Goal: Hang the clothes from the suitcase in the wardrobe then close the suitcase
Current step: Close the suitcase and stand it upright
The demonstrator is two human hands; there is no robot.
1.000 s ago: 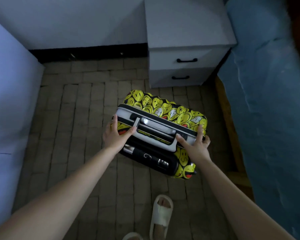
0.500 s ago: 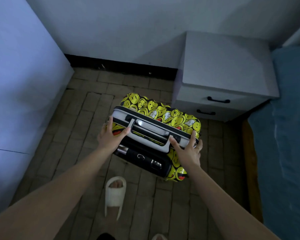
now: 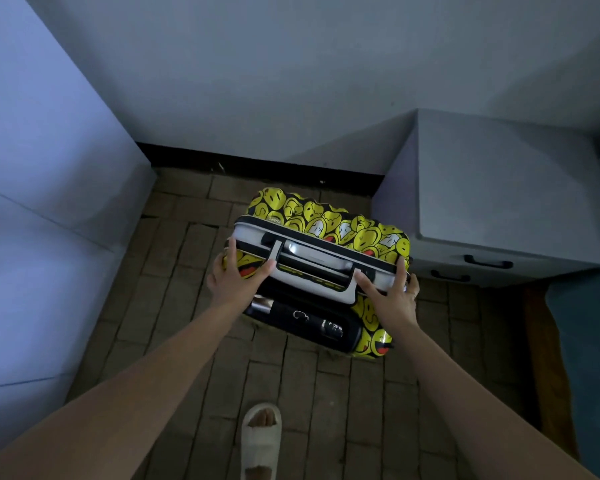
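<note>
A yellow suitcase (image 3: 329, 223) printed with smiley faces stands upright on the brick floor, closed, its white top handle (image 3: 312, 268) facing me. My left hand (image 3: 234, 275) grips the suitcase's left top corner, thumb on the top face and fingers over the side. My right hand (image 3: 392, 294) grips the right top corner the same way. A black panel with a lock sits on the near face. No clothes are visible.
A white nightstand (image 3: 492, 202) with two black-handled drawers stands right of the suitcase. A white wardrobe panel (image 3: 49, 188) fills the left. A blue bed (image 3: 589, 341) runs along the right edge. My foot in a white slipper (image 3: 260, 441) is near the bottom.
The suitcase, still held at both corners, has shifted toward the back wall and the corner by the nightstand. My view has turned left and my foot has stepped forward.
</note>
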